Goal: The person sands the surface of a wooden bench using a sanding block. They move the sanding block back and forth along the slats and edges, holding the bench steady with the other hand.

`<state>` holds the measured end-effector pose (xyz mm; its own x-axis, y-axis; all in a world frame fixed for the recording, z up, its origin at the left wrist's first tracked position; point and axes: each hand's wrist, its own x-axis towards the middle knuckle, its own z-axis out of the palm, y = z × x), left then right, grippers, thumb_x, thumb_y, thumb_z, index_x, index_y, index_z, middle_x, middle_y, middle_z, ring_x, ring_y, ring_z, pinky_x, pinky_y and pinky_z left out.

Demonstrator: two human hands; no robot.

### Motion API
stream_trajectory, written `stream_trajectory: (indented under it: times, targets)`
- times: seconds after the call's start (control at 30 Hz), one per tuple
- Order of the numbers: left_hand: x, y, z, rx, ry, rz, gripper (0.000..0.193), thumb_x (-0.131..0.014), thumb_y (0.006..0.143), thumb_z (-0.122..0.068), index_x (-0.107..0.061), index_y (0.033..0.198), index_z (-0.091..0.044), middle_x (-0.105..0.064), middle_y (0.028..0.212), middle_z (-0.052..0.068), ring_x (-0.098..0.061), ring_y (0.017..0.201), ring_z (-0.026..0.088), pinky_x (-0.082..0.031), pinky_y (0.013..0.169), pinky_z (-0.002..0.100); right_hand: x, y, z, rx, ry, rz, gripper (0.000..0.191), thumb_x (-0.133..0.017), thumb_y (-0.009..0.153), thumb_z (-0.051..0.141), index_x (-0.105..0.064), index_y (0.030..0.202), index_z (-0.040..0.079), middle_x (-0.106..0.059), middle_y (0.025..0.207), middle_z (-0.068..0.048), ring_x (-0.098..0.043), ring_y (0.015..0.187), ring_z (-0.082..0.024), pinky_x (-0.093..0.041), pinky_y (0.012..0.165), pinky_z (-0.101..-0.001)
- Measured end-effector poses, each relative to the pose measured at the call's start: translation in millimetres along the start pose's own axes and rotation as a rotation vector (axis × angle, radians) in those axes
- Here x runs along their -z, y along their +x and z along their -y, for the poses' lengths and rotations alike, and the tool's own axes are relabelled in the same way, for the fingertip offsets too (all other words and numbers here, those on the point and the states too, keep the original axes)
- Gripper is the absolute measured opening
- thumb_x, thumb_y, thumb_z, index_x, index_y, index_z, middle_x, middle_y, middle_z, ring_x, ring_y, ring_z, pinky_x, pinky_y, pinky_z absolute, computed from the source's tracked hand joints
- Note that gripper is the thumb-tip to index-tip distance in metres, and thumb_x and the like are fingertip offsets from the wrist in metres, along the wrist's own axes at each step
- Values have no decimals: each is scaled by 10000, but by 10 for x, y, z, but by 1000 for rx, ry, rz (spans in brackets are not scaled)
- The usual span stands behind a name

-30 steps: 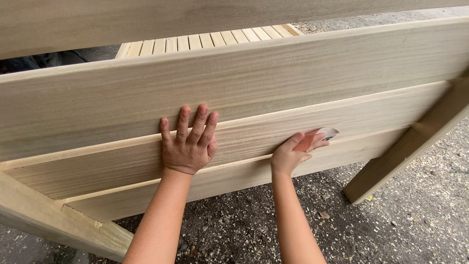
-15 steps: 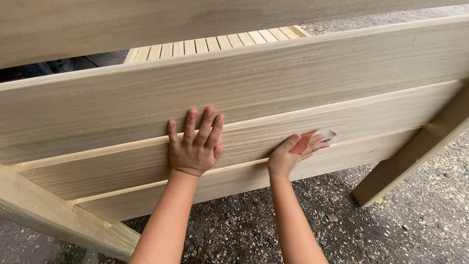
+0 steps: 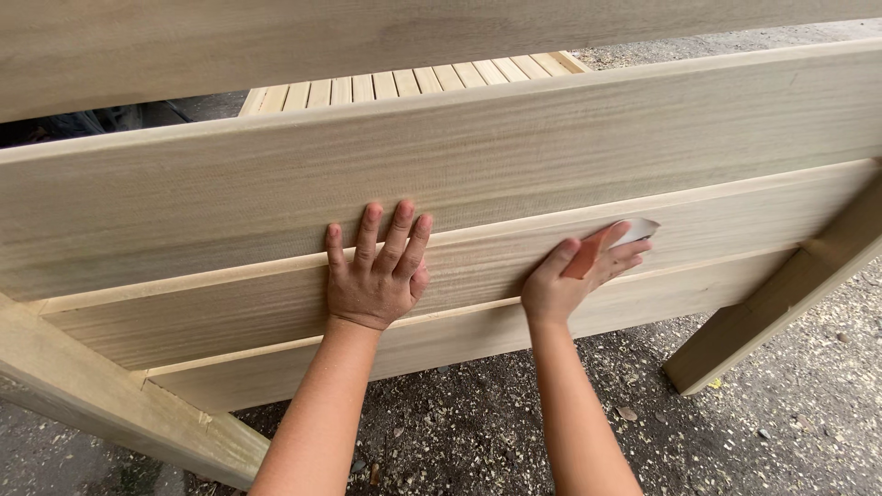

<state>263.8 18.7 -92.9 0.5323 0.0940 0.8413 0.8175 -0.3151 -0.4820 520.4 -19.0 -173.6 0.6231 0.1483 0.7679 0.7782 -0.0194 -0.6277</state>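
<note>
From the head view, the left hand [image 3: 378, 276] lies flat, fingers spread, on the pale wooden slatted panel [image 3: 514, 156]. The right hand [image 3: 574, 276] presses a folded orange-and-white sandpaper sheet [image 3: 617, 241] against a lower slat, fingers loosely curled over it. Speckled grey gravel ground [image 3: 514, 432] lies beneath.

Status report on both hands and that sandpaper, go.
Left hand flat on the wooden panel, fingers spread. Right hand presses sandpaper against the middle board. Nothing in the way.

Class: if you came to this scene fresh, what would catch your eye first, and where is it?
Pale wooden boards fill the middle of the view, stepped one over another. The left hand lies flat on them with fingers spread. To its right, the right hand presses a folded sheet of sandpaper to a lower board.
</note>
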Motion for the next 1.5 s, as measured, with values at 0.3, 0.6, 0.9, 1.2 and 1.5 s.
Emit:
stream_trajectory:
  times: [0.3, 0.6, 0.9, 1.2, 1.5]
  targets:
    - [-10, -7, -5, 15, -16, -26, 636, -355, 1116, -360, -154, 1708, -240, -81, 1767, 10, -94, 1625, 275, -38, 1294, 622, -69, -334, 671, 68, 111, 42, 682, -205, 1164, 473, 86, 1681, 136, 135, 1740, -220, 138, 1630, -404, 76, 1341, -567]
    - [-2, 0, -9, 18, -14, -17, 631, -344, 1127, -352, -130, 1711, -253, -71, 1767, 0, -85, 1629, 266, -37, 1302, 616, 93, 380, -152, -247, 192, -113, 636, -224, 1156, 446, -74, 1687, 129, 50, 1749, -254, 127, 1624, -421, 39, 1338, -561]
    - [21, -14, -5, 22, -16, -36, 624, -345, 1128, -338, -139, 1710, -243, -91, 1771, 10, -104, 1626, 271, -43, 1295, 612, -76, -757, 546, -146, 233, 70, 766, -226, 1135, 521, 56, 1649, 29, 208, 1675, -319, 215, 1567, -489, 92, 1268, -615]
    - [-1, -27, -13, 26, -9, -25, 619, -330, 1127, -342, -136, 1708, -253, -81, 1764, 1, -94, 1626, 270, -42, 1307, 613, 100, 337, -335, -494, 301, -99, 745, -192, 1133, 521, -64, 1670, 20, -4, 1760, -207, 197, 1600, -428, 33, 1341, -558]
    - [14, -10, 7, 8, 3, -15, 618, -320, 1132, -343, -120, 1709, -249, -69, 1769, 2, -77, 1630, 270, -29, 1302, 612, 60, -174, -115, -340, 223, 87, 728, -206, 1126, 482, 39, 1646, 35, 94, 1723, -281, 261, 1547, -463, 65, 1270, -594]
